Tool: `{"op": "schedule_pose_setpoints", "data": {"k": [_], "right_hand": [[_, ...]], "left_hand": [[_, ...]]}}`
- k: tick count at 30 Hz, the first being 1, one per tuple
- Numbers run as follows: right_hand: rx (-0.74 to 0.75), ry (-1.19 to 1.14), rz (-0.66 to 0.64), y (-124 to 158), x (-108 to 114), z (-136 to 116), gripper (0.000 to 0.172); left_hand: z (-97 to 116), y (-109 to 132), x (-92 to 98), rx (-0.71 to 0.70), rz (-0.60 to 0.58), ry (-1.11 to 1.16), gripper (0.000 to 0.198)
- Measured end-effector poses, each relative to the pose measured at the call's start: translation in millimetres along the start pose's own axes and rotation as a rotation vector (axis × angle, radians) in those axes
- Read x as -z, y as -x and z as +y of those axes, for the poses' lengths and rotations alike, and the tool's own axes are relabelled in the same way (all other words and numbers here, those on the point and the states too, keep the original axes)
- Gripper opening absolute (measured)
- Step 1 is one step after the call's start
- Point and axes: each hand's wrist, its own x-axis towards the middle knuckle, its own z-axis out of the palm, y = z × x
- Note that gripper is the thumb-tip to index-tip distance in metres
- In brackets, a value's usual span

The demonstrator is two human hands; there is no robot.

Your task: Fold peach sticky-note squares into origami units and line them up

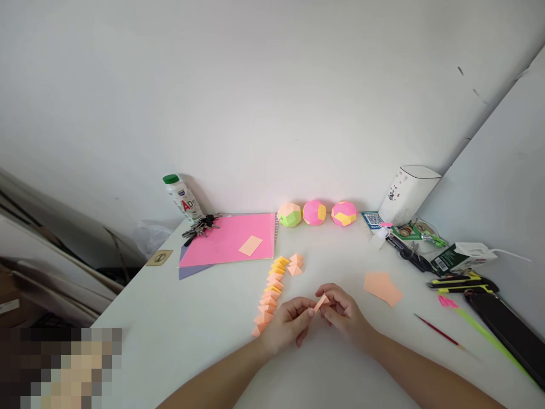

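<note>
A small folded piece of orange paper (pixel 322 302) is pinched between both of my hands above the white table. My left hand (pixel 289 324) grips its lower left end with thumb and fingers. At its upper right end, my right hand (pixel 344 311) closes thumb and fingertips round it. Just beyond my left hand runs a slanting row of folded paper units (pixel 271 292) in orange and yellow. A short stack of folded orange units (pixel 295 264) lies beside the row's far end. To the right are flat orange paper sheets (pixel 383 288).
Three faceted paper balls (pixel 314 212) line the wall. At left are a pink sheet (pixel 230 236), keys (pixel 200 227) and a bottle (pixel 184 199). Along the right lie a thin red-handled brush (pixel 438 330), cutters (pixel 464 282), a black phone-like slab (pixel 506 329) and a white box (pixel 409 193).
</note>
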Motion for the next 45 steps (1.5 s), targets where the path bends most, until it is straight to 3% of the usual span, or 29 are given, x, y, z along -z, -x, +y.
{"op": "schedule_pose_setpoints", "data": {"k": [12, 23, 30, 39, 45], "right_hand": [[-0.132, -0.001, -0.11, 2.1, 1.8, 0.0, 0.022], [-0.117, -0.007, -0.143, 1.6, 3.4, 0.5, 0.022], [-0.107, -0.043, -0.17, 1.9, 3.9, 1.2, 0.022], [-0.109, -0.038, -0.2, 1.5, 0.4, -5.4, 0.021], [-0.055, 0.065, -0.155, 0.0, 2.2, -0.9, 0.023]], "left_hand": [[-7.5, -2.4, -3.3, -0.036, 0.102, 0.179, 0.038], [-2.0, 0.9, -1.4, -0.136, 0.018, 0.203, 0.029], [-5.3, 1.9, 1.1, -0.089, 0.023, 0.178, 0.032], [-5.0, -0.3, 2.1, -0.214, -0.093, 0.211, 0.029], [-5.9, -1.4, 2.1, -0.198, -0.084, 0.202, 0.03]]}}
